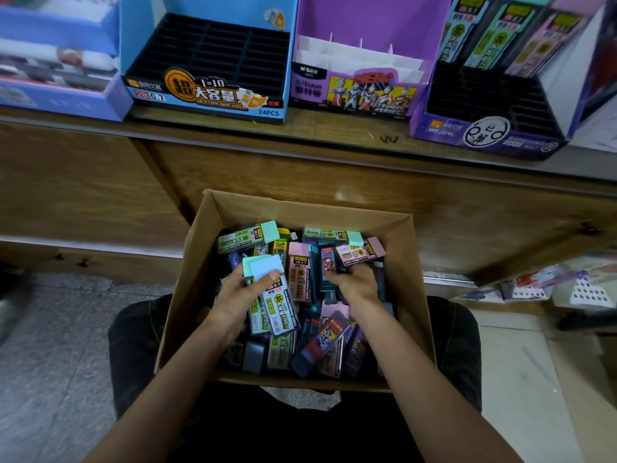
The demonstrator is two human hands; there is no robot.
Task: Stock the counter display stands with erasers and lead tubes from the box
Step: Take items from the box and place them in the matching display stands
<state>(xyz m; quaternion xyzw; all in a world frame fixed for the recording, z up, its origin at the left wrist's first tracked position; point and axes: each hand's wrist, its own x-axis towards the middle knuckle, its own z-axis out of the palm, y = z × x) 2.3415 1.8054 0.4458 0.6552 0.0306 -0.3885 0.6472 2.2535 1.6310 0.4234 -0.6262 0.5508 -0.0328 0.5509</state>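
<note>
In the head view, your left hand (238,297) has its fingers (267,279) clamped round two lead tubes (278,309), held over the left side of the box (300,208). Your right hand (355,285) is pushed into the pile with its fingers curled. Whether they grip anything cannot be told. The box sits on your lap below the front edge of the desk (300,128), where the blue stand (207,55) and the purple stand (360,78) sit.

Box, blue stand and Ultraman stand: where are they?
box (405,279), head view, bare inner right wall
blue stand (207,95), head view, front label panel
Ultraman stand (360,93), head view, front picture panel
</note>
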